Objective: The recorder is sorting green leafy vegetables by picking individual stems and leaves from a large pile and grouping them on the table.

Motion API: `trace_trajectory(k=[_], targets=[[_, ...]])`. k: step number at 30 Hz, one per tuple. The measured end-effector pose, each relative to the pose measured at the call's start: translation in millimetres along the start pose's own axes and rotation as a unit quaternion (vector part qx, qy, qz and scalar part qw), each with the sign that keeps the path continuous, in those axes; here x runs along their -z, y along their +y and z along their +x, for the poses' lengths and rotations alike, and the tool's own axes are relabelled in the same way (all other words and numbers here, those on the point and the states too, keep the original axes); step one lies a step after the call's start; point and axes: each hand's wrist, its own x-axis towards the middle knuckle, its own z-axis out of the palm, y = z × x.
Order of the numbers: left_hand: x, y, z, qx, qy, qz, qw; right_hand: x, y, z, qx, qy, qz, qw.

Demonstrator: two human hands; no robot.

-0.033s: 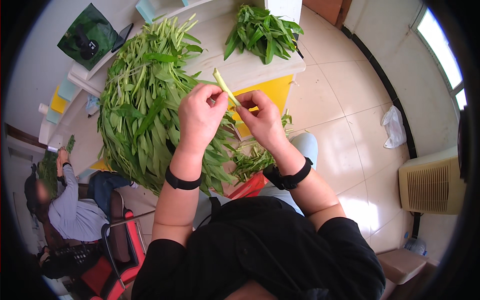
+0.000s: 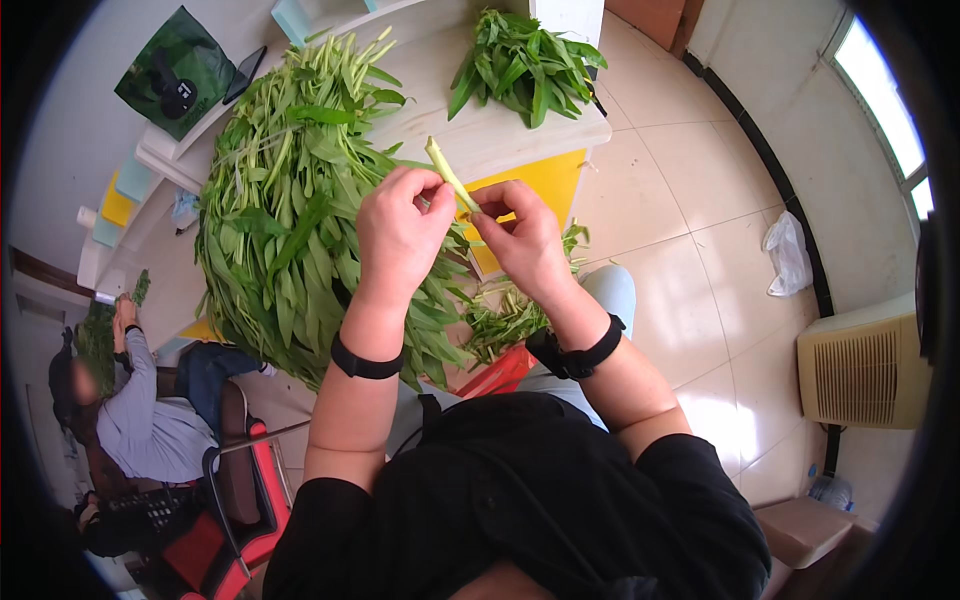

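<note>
A short pale-green stem (image 2: 440, 160) is pinched at its lower part between my two hands, its upper end sticking up free. My left hand (image 2: 402, 225) is closed, thumb and fingertips against the stem's side. On the lower end, the thumb and fingers of my right hand (image 2: 525, 238) are pressed together. A big heap of leafy greens that look like water spinach (image 2: 290, 220) spreads over the table to the left of my hands. At the table's far right corner lies a smaller pile of leafy stalks (image 2: 525, 70).
Below my hands, cut stalks (image 2: 505, 325) lie by a red bag (image 2: 500, 373) near my legs. A green pouch (image 2: 175, 75) and a phone (image 2: 245, 73) rest at the back left. Another person (image 2: 155, 410) sits at the far left, holding greens. A white plastic bag (image 2: 788, 255) lies on the floor.
</note>
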Motion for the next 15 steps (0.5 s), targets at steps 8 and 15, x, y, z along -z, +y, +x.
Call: trace_trajectory(k=[8,15], targets=[[-4.3,-4.8,-0.1,-0.018,0.034,0.007,0.999,-0.9,-4.1,-0.7,0.025,-0.021,-0.05,0.998],[-1.1,-29.7,-1.2,0.071,0.0,-0.093,0.993,20.9,6.4,10.4,-0.162,-0.088,0.263,0.947]])
